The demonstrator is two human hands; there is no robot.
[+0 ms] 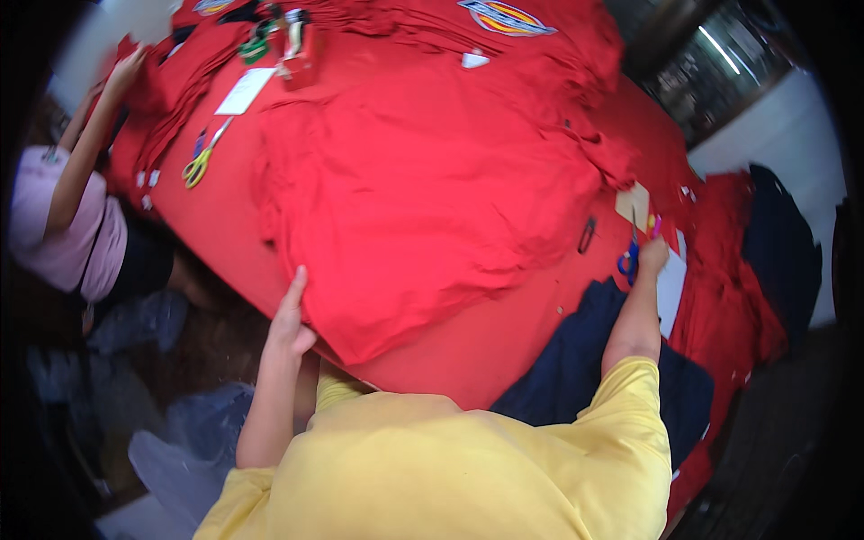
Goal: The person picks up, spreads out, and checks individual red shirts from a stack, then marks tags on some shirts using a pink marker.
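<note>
Red table (229,202). Left hand (291,330) nearer, half-open, at left edge of red shirt (423,198). Right hand (654,256) right of shirt, can't tell hold.

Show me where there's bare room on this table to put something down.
Two patches of red tabletop look mostly bare: the strip between the red cloth and navy cloth, and the one between the red cloth and yellow scissors. It's crowded around the right hand, by the blue scissors and brown card.

Head view: left head-worn fisheye, mounted close above the yellow shirt (441,468), facing down over it and outward across the red table (508,337)
</note>
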